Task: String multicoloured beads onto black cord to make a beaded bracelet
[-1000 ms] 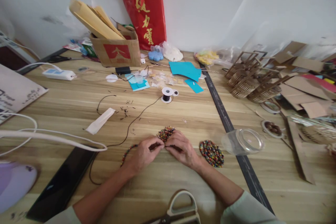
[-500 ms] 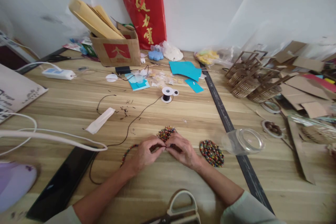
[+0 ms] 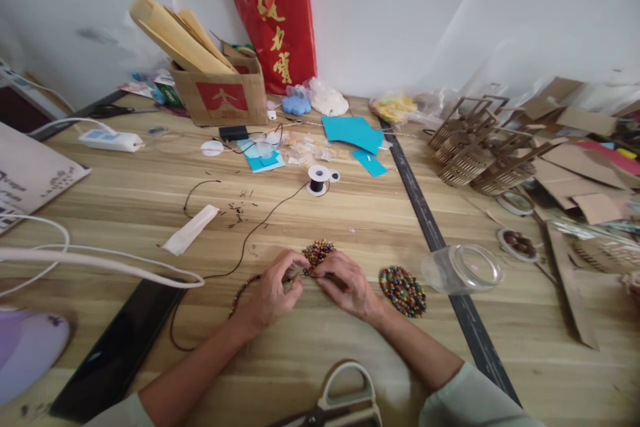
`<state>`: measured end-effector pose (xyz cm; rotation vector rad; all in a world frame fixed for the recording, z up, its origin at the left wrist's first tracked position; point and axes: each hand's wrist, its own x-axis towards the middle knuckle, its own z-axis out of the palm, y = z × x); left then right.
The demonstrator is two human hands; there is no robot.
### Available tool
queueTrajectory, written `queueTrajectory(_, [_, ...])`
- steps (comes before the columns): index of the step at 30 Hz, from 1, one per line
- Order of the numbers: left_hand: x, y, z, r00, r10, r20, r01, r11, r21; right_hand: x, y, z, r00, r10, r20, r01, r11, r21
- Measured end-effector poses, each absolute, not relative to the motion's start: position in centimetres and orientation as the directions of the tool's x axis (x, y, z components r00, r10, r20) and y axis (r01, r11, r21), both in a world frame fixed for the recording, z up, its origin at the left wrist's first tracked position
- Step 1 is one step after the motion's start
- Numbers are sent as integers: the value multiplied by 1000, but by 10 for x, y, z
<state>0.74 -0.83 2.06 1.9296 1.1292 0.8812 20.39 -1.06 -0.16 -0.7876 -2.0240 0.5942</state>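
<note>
Your left hand (image 3: 273, 293) and right hand (image 3: 347, 287) meet fingertip to fingertip at the near middle of the table (image 3: 350, 227), both pinched shut on a thin black cord (image 3: 250, 237). What sits right at the pinch is too small to tell; it looks like a bead or the cord end.

The cord is what matters. From your left fingers it runs off toward 10 o'clock, then bends toward 1 o'clock up to the spool (image 3: 319, 180), which stands well apart at 12 from your hands. A beaded strand (image 3: 243, 292) trails from under your left hand toward 8 o'clock, so the threaded length lies along an 8-to-2 line through your grip.

The loose beads are on the other side. One pile (image 3: 317, 252) touches your fingertips at 12 o'clock, just beyond the pinch and about equally near both hands. A flat beaded disc (image 3: 403, 291) lies just beside your right wrist at 3 o'clock, with the clear jar (image 3: 463, 270) on its side past it. Your right hand is nearer to that disc.
</note>
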Motion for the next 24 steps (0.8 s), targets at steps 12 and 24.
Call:
queueTrajectory(12, [12,-4,9,445,837,318,322,-481,816,203,-10,-3,-415,714,563,306,693,-653])
queueTrajectory(24, [8,-3,18,278,936,213,397,-314,862,201,-10,-2,-387,737,554,445,675,-588])
